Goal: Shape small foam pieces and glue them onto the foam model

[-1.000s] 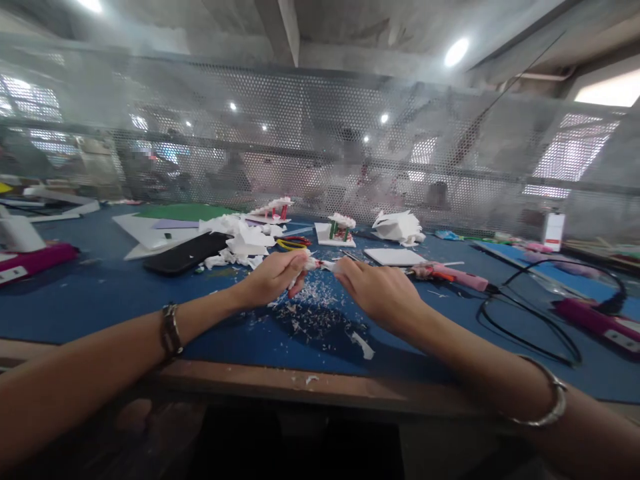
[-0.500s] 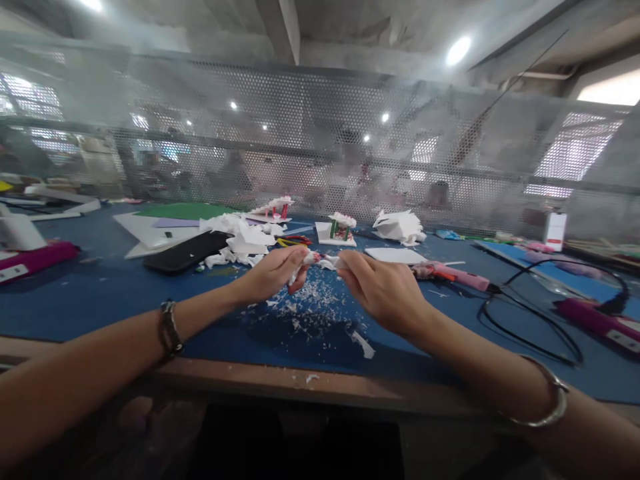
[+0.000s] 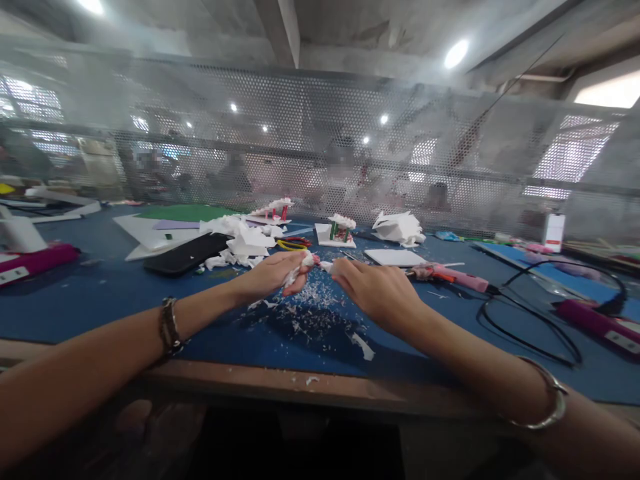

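Both my hands meet over the blue table (image 3: 100,300), just above a scatter of white crumbs and flakes (image 3: 313,303). My left hand (image 3: 270,277) is closed in a pinch round a small white and pink piece (image 3: 307,261). My right hand (image 3: 375,290) is also closed, its fingertips gripping the other end of the same small piece. A dark beaded bracelet sits on my left wrist and a silver bangle on my right.
A black phone (image 3: 187,253) and torn white foam scraps (image 3: 245,240) lie behind my left hand. A pink glue gun (image 3: 450,273) with a black cable (image 3: 525,320) lies to the right. Small foam models (image 3: 340,230), white sheets and a mesh screen stand farther back.
My hands dropped slightly toward the table and stayed joined on the small piece. A few more white crumbs lie beneath them.
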Demonstrator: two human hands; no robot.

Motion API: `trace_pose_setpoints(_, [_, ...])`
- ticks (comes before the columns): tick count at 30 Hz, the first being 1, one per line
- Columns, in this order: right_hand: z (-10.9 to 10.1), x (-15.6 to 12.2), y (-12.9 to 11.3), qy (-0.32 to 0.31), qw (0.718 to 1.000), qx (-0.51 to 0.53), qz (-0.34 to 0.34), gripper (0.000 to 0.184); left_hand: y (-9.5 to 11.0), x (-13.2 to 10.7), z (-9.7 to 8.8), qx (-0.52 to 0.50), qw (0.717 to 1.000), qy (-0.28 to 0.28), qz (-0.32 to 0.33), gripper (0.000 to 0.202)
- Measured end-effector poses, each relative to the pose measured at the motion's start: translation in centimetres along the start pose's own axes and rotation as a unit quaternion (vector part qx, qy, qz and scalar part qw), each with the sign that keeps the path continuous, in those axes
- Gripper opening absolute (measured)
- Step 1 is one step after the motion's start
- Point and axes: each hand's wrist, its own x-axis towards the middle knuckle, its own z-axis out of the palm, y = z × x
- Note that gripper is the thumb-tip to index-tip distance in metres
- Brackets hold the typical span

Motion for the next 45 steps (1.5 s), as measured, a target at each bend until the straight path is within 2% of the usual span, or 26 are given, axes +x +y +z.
trace_pose_setpoints(3, [0.2,0.1,0.1,-0.013,1.0,-0.008,0.027,0.028,0.1,0.0,0.1,-0.029,0.999,-0.013,-0.004,0.03])
trace_pose_setpoints(6, [0.0,0.0,0.0,0.038,0.999,0.013,-0.009,0.034,0.1,0.0,0.0,-0.056,0.998,-0.011,-0.012,0.03])
trace_pose_setpoints(8, [-0.1,-0.1,0.0,0.039,0.999,0.013,-0.024,0.034,0.1,0.0,0.0,-0.069,0.997,-0.021,-0.018,0.031])
trace_pose_setpoints(12, [0.0,0.0,0.3,0.012,1.0,-0.013,0.024,0.029,0.1,-0.1,0.1,-0.103,0.993,-0.045,-0.027,0.032])
trace_pose_setpoints(15, [0.0,0.0,0.5,0.056,0.998,-0.002,0.01,0.032,0.0,0.0,0.1,-0.122,0.992,-0.041,-0.015,0.03])
trace_pose_setpoints(21, [0.0,-0.2,0.6,0.113,0.993,0.025,-0.006,0.032,-0.1,-0.1,0.0,-0.03,0.999,-0.019,-0.001,0.024])
trace_pose_setpoints(25, [0.1,-0.4,0.8,0.148,0.988,0.046,-0.02,0.033,0.1,-0.2,0.0,-0.075,0.994,-0.08,-0.008,0.034])
trace_pose_setpoints(28, [0.1,-0.6,0.5,0.183,0.98,0.064,-0.04,0.033,0.0,-0.1,-0.1,-0.109,0.985,-0.135,-0.008,0.031])
trace_pose_setpoints(30, [0.2,-0.6,0.1,0.18,0.979,0.067,-0.063,0.033,-0.1,0.0,-0.1,-0.125,0.981,-0.152,0.001,0.025])
trace_pose_setpoints(32, [0.2,-0.6,-0.3,0.149,0.985,0.052,-0.073,0.033,-0.2,0.0,-0.2,-0.13,0.978,-0.161,0.005,0.021])
trace_pose_setpoints(34, [0.2,-0.5,-0.5,0.118,0.991,0.029,-0.053,0.033,-0.3,0.1,-0.2,-0.12,0.978,-0.169,0.006,0.02])
trace_pose_setpoints(37, [0.1,-0.6,-0.6,0.109,0.993,0.019,-0.035,0.035,-0.3,0.0,-0.1,-0.085,0.981,-0.174,0.004,0.019])
trace_pose_setpoints(40, [-0.2,-0.7,-0.5,0.094,0.993,0.021,-0.07,0.037,-0.1,-0.1,0.0,-0.051,0.985,-0.165,-0.002,0.02])
trace_pose_setpoints(45, [-0.4,-0.7,-0.5,0.071,0.996,0.022,-0.054,0.036,0.2,-0.3,0.1,-0.001,0.993,-0.118,-0.006,0.029])
